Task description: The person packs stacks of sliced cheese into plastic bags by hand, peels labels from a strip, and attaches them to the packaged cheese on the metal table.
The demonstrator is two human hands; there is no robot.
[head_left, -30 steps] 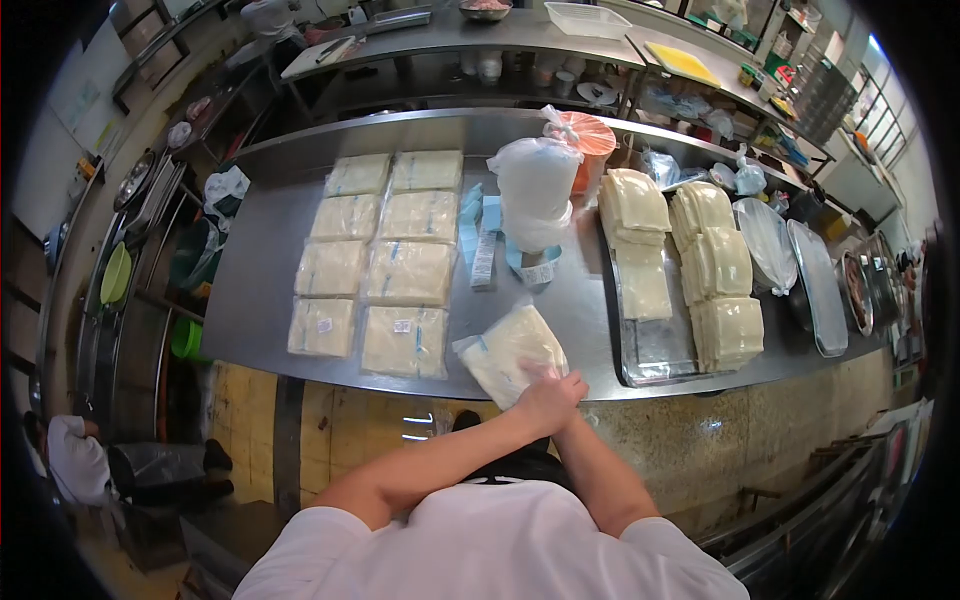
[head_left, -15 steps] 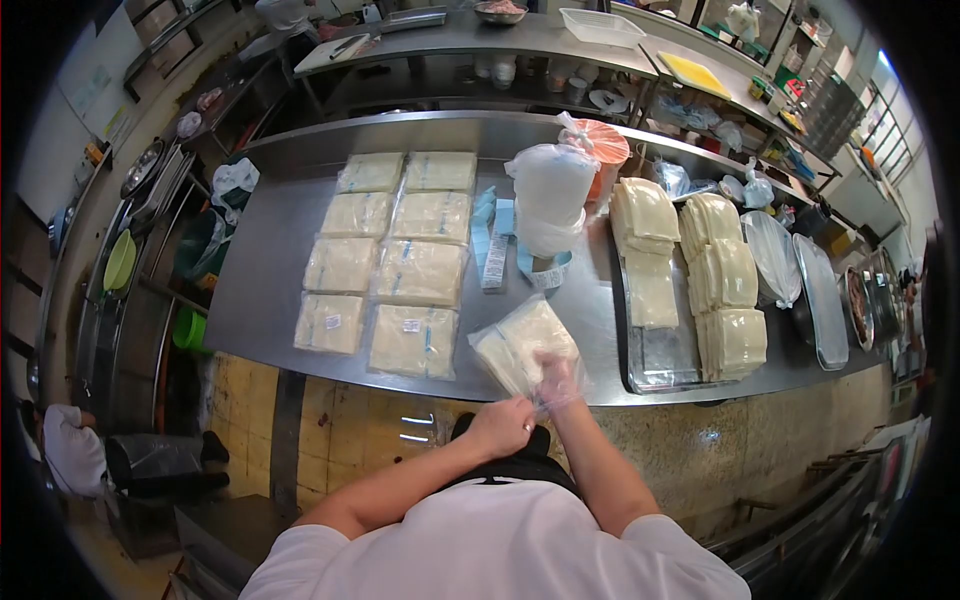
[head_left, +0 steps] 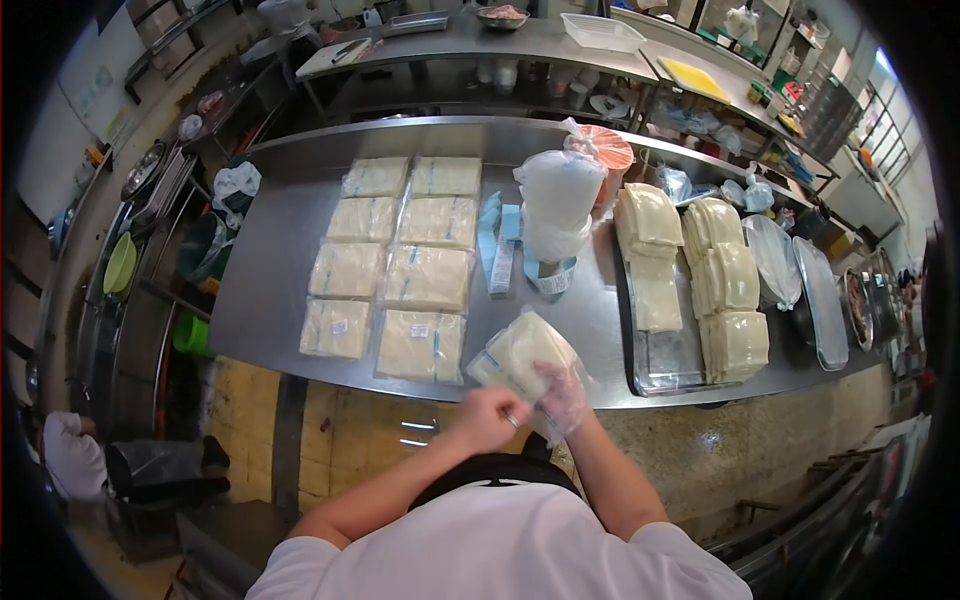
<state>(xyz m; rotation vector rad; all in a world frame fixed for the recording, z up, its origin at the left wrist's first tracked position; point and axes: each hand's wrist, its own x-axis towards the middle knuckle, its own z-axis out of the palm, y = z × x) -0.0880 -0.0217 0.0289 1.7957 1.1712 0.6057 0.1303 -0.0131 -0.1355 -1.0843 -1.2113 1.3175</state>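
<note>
A plastic bag with a blue stripe and a stack of pale square sheets (head_left: 525,350) in it lies tilted at the table's front edge. My right hand (head_left: 563,398) reaches inside the clear plastic and grips the near right corner of the stack, thumb on top. My left hand (head_left: 490,418) is just left of the bag's mouth, fingers curled; whether it pinches the plastic is hidden. Bagged packs (head_left: 421,344) lie in two columns to the left. On the right, a dark tray (head_left: 660,374) holds unbagged sheets (head_left: 735,346) in stacks.
Blue-and-white strips (head_left: 502,262), a white plastic bundle (head_left: 560,198) and an orange-topped container (head_left: 605,148) stand mid-table. A filled clear bag (head_left: 772,262) and a metal tray (head_left: 820,300) are at the right. Another person (head_left: 75,455) is at the lower left.
My hands were together at the stack's near corner; now they are apart. My right hand has gone into the plastic, and my left hand has drawn back to the left.
</note>
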